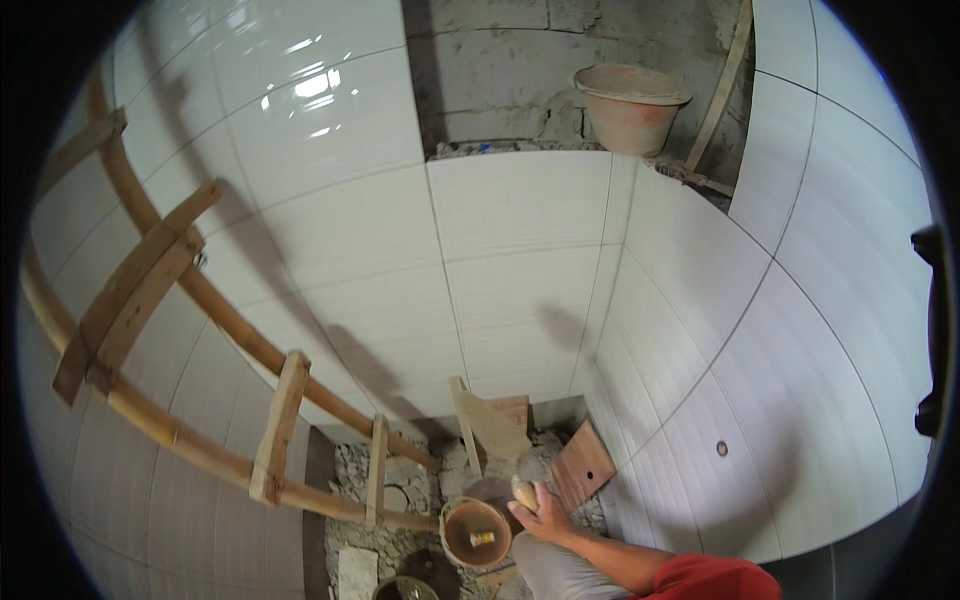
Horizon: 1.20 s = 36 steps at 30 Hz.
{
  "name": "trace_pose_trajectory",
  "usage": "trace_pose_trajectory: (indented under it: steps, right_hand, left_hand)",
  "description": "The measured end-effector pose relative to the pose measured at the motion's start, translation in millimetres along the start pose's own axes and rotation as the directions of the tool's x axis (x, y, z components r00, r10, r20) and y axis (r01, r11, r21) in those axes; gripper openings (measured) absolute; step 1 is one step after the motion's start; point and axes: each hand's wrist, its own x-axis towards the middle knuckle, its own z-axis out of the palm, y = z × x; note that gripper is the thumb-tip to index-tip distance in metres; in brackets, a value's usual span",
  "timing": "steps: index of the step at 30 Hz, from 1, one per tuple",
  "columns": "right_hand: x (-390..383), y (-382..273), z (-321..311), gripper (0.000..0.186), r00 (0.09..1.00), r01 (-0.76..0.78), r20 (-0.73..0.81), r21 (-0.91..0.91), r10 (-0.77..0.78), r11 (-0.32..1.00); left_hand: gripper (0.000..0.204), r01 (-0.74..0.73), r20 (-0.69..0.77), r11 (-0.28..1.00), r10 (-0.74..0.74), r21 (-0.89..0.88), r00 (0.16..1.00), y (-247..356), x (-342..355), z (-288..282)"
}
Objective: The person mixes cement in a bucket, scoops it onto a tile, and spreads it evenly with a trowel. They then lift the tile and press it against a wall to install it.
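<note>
My right hand [540,520], at the lower middle, is closed on the wooden handle of a trowel [492,430], whose wide dull blade points away from me over the rubble floor. Just left of the hand stands a bucket [462,555] of brownish liquid with a small yellow-and-white item in it. Beyond the hand, a reddish-brown tile [580,455] with a round hole leans by the right wall. My left hand is not in view.
A bamboo ladder [230,320] with wooden rungs leans at the left. White tiled walls [520,210] surround broken rubble [350,475]. A pale tub [630,110] sits on a high ledge beside a wooden batten [720,90]. A dark container [405,590] is at the lower edge.
</note>
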Motion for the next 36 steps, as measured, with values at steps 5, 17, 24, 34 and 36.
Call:
trace_pose_trajectory:
  steps: [5, 17, 24, 34, 36]
  right_hand:
    - [70, 99, -46, 0.051, 0.985, 0.025, -0.168, -0.108, -0.043, 0.994]
    - [142, 200, -105, 0.057, 0.959, -0.282, -0.054, -0.303, 0.279, 0.91]
    - [128, 216, -96, 0.072, 0.903, -0.43, -0.107, -0.235, 0.417, 0.872]
    - [104, 199, -95, 0.062, 0.962, -0.27, -0.092, -0.488, 0.258, 0.83]
    - [84, 202, -85, 0.066, 0.972, -0.224, -0.043, -0.437, 0.229, 0.871]
  left_hand:
    - [0.049, -0.61, 0.337, 0.792, 0.573, 0.006, 0.747, 244, 82, 147]
    - [0.1, -0.326, 0.733, 0.839, 0.541, -0.435, 0.412, 646, 121, 574]
    - [0.039, -0.104, 0.72, 0.838, 0.519, -0.536, 0.461, 667, 114, 603]
    - [0.03, -0.341, 0.362, 0.616, 0.735, -0.71, 0.573, 527, 125, 346]
    - [0.029, -0.423, 0.234, 0.618, 0.707, -0.662, 0.667, 461, 113, 270]
